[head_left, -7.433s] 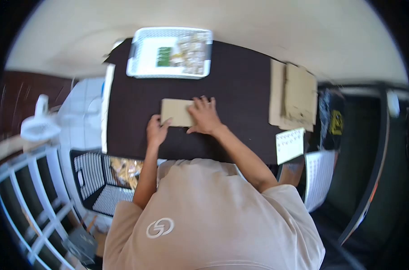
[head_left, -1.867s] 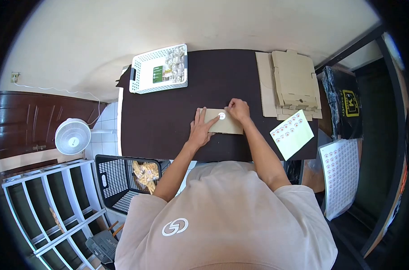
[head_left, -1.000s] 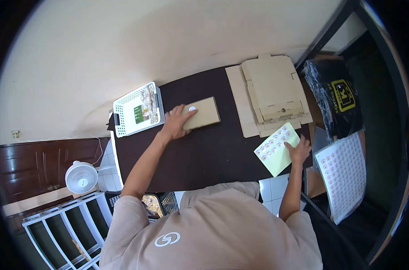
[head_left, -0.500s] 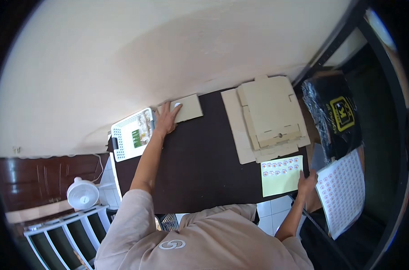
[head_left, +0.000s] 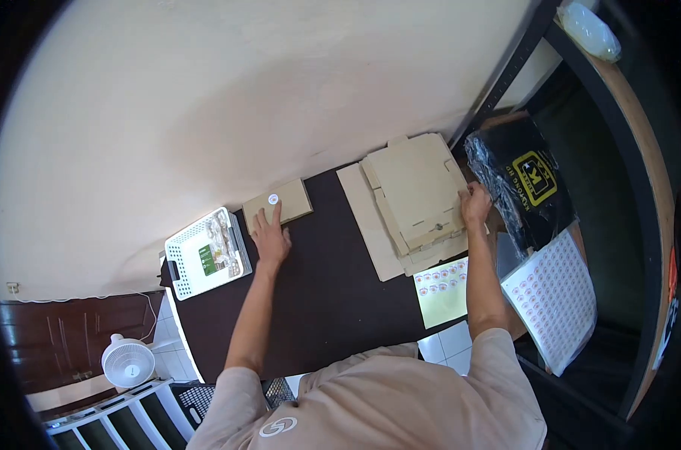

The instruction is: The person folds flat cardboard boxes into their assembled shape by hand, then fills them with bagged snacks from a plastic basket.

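A small closed cardboard box [head_left: 291, 204] with a round sticker [head_left: 273, 199] on its top lies by the wall. My left hand [head_left: 271, 238] rests at its near edge, fingers apart, the index fingertip just below the sticker. At the right edge of a stack of flattened cardboard boxes [head_left: 417, 187], my right hand [head_left: 475, 206] has its fingers curled round the edge of the top one. A yellowish sticker sheet [head_left: 441, 300], with rows of round stickers at its top, lies below the stack, partly behind my right forearm.
A white plastic basket [head_left: 187, 281] with packets inside stands at the left of the dark table [head_left: 310, 300]. Right of the table are a black wrapped package [head_left: 520, 172] and a large sheet of stickers [head_left: 554, 300]. A white fan [head_left: 128, 361] stands at lower left.
My right hand has left the sticker sheet and moved up to the stack's edge. My left hand has drawn back on the box, uncovering the sticker. The view has shifted.
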`<state>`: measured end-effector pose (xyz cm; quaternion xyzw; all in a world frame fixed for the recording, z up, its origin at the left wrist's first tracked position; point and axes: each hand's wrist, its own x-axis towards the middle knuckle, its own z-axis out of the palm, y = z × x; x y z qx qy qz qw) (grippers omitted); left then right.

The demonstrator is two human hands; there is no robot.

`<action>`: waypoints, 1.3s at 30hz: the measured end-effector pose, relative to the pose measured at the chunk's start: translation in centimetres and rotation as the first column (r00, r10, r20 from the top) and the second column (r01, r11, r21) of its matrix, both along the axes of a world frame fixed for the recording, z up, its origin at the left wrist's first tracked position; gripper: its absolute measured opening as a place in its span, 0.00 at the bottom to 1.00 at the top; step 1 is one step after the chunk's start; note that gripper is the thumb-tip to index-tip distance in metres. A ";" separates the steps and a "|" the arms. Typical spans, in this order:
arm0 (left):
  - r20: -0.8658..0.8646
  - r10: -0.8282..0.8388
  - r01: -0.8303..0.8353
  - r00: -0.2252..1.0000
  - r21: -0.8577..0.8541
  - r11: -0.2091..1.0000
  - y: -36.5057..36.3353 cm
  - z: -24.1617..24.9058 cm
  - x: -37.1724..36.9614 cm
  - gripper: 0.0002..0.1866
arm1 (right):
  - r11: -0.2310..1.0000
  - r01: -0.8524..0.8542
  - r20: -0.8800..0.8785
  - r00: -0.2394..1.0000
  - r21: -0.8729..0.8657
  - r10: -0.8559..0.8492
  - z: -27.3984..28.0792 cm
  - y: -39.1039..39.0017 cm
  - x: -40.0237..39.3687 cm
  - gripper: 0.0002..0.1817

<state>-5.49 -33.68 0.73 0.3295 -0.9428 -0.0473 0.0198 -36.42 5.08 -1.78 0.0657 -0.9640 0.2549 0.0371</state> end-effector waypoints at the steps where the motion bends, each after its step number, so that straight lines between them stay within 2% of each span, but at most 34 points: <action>1: -0.132 0.001 0.009 0.991 0.075 0.997 1.1 0.3 0.6 0.42 | 1.000 -0.009 -0.005 1.000 0.001 0.009 0.1 -0.4 0.2 0.14; 2: -0.259 0.013 0.026 0.966 0.148 0.989 2.4 0.5 1.4 0.41 | 1.000 -0.020 -0.118 0.993 0.003 0.020 0.0 -0.6 0.6 0.12; 3: -0.262 0.023 0.017 0.965 0.150 0.989 3.6 0.5 2.3 0.41 | 1.000 -0.031 -0.232 0.972 0.003 0.030 -0.1 -0.8 1.0 0.10; 4: -0.315 0.029 0.044 0.949 0.223 0.974 4.8 0.4 3.3 0.40 | 0.999 -0.039 -0.235 0.971 0.004 0.039 -0.3 -0.7 1.1 0.10; 5: -0.368 0.040 0.074 0.929 0.293 0.953 5.8 0.4 4.4 0.38 | 0.996 -0.043 -0.308 0.949 0.083 0.066 -0.4 -0.5 1.2 0.09; 6: -0.373 0.050 0.066 0.926 0.292 0.954 6.8 0.3 5.5 0.38 | 0.986 -0.040 -0.381 0.919 0.159 0.099 -0.4 -0.4 1.1 0.08; 7: -0.382 0.076 0.069 0.921 0.352 0.933 7.7 0.1 6.6 0.37 | 0.986 -0.050 -0.386 0.916 0.159 0.109 -0.4 -0.3 0.9 0.08; 9: -0.411 0.136 0.063 0.902 0.434 0.899 9.6 0.0 8.7 0.35 | 0.980 -0.036 -0.125 0.990 0.195 0.061 -0.6 0.0 0.8 0.08; 10: -0.416 0.150 0.052 0.897 0.435 0.899 10.2 0.0 9.7 0.35 | 0.979 -0.049 -0.131 0.988 0.197 0.076 -0.7 0.0 0.8 0.08; 12: -0.427 0.225 0.026 0.876 0.507 0.862 11.6 -0.1 11.6 0.33 | 0.998 -0.046 -0.260 0.964 0.049 0.057 -0.6 0.3 1.3 0.10; 13: -0.435 0.238 0.017 0.869 0.506 0.862 12.1 -0.3 12.4 0.33 | 0.997 -0.061 -0.267 0.961 0.049 0.072 -0.3 0.3 1.2 0.10; 15: -0.428 0.330 -0.021 0.841 0.584 0.811 12.9 -0.5 13.9 0.31 | 0.990 -0.063 -0.116 0.990 0.128 0.078 0.1 0.3 1.3 0.11; 16: -0.433 0.338 -0.027 0.836 0.583 0.812 13.3 -0.5 14.5 0.31 | 0.989 -0.072 -0.121 0.989 0.126 0.088 0.1 0.1 1.4 0.11; 18: -0.417 0.405 -0.064 0.813 0.628 0.775 14.0 -0.3 15.4 0.31 | 0.960 -0.079 -0.217 0.966 0.269 0.140 0.2 -0.3 1.6 0.09; 21: -0.401 0.439 -0.092 0.804 0.646 0.758 15.0 0.1 16.3 0.31 | 0.945 -0.043 -0.255 0.958 0.325 0.131 0.0 -0.7 2.8 0.08; 25: -0.418 0.472 -0.097 0.776 0.660 0.745 15.7 0.1 17.5 0.31 | 0.956 -0.052 -0.261 0.956 0.289 0.131 0.0 -1.4 2.5 0.05; 27: -0.396 0.508 -0.135 0.765 0.674 0.727 15.8 0.2 17.9 0.31 | 0.993 -0.077 -0.118 0.989 0.084 0.087 1.2 -1.6 2.3 0.03; 28: -0.396 0.514 -0.139 0.761 0.675 0.725 15.8 0.5 18.1 0.31 | 0.993 -0.083 -0.119 0.989 0.086 0.093 1.3 -1.1 1.7 0.03; 30: -0.375 0.608 -0.163 0.699 0.745 0.646 15.9 0.7 18.4 0.28 | 0.961 -0.228 -0.130 0.969 -0.158 0.209 1.6 0.6 0.4 0.04; 31: -0.368 0.614 -0.167 0.698 0.750 0.640 15.8 0.4 18.5 0.28 | 0.938 -0.210 -0.029 0.977 -0.277 0.210 3.2 1.3 0.8 0.06; 32: -0.352 0.647 -0.146 0.677 0.797 0.586 15.6 -0.2 18.7 0.26 | 0.940 -0.212 -0.024 0.977 -0.267 0.214 4.6 2.0 1.4 0.06; 33: -0.334 0.679 -0.122 0.654 0.839 0.530 15.5 -0.8 18.6 0.24 | 0.836 -0.189 0.063 0.964 -0.515 0.257 6.4 2.4 2.4 0.06; 34: -0.324 0.685 -0.127 0.653 0.845 0.520 15.4 -1.7 18.5 0.24 | 0.679 -0.123 0.138 0.939 -0.724 0.316 8.1 2.8 3.7 0.06; 35: -0.318 0.680 -0.063 0.661 0.879 0.472 15.2 -2.7 18.4 0.23 | 0.687 -0.122 0.145 0.937 -0.717 0.317 10.2 2.7 5.5 0.06; 36: -0.314 0.675 0.001 0.668 0.907 0.422 15.1 -3.2 18.2 0.22 | 0.615 -0.062 0.197 0.918 -0.786 0.345 12.3 2.2 7.8 0.07; 37: -0.306 0.679 -0.005 0.667 0.910 0.416 15.2 -2.3 17.7 0.22 | 0.537 0.004 0.244 0.894 -0.843 0.376 13.2 1.9 9.3 0.08; 38: -0.293 0.686 0.089 0.666 0.945 0.316 15.6 -1.4 16.9 0.25 | 0.542 0.006 0.251 0.890 -0.841 0.379 12.3 2.1 10.0 0.08; 39: -0.278 0.694 0.180 0.664 0.960 0.213 15.9 -0.7 16.4 0.28 | 0.504 0.007 0.272 0.849 -0.864 0.454 10.8 2.1 10.6 0.12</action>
